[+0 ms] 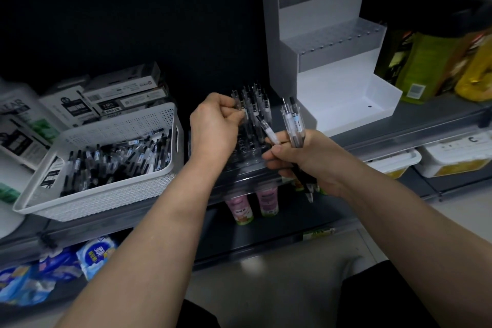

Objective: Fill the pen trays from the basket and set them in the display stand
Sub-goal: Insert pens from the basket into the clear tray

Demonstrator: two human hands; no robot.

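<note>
Clear tray point(247, 157) filling seems to be the step going on: the left hand point(213, 128), fingers curled, is pinching the top of a pen point(236, 100) standing in the tray. The right hand point(306, 160) is gripping a bundle of pens point(292, 122) just beside it, with one spare point(267, 132) angling toward the left fingers. Next, that spare is probably needing an upright drop into a free front hole, the tray sitting between basket point(106, 194) and stand point(332, 69).
</note>
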